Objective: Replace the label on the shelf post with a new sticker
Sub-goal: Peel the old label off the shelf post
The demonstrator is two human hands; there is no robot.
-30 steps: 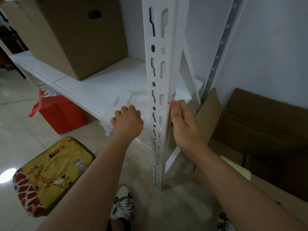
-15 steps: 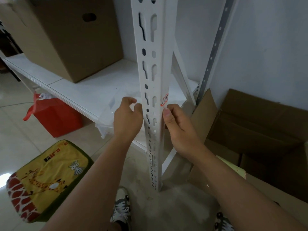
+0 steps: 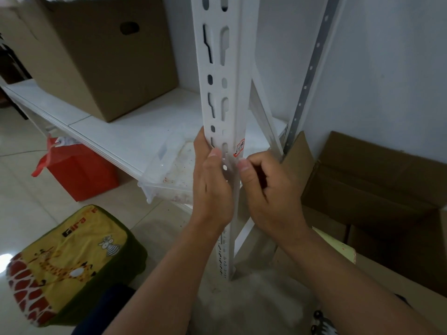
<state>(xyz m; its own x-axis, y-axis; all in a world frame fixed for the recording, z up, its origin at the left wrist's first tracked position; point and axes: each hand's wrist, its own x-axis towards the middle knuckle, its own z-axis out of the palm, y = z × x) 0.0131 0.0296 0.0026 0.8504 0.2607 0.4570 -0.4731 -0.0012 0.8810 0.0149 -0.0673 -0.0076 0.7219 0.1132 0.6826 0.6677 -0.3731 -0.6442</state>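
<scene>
The left hand, curled loosely near the shelf edge a second ago, now grips the white slotted metal shelf post, thumb on its face; the right hand has curled in, fingertips just under the small red-bordered paper label still stuck at the post's corner. Judging by this, peeling is about to start. Matte brown cardboard boxes and a smooth white shelf board lie around.

Both hands meet at the white slotted shelf post. The left hand wraps the post's left edge, thumb pressed on its front face. The right hand, fingers curled, puts its thumb tip against the post's right edge just below the red-bordered label. A cardboard box sits on the shelf.
</scene>
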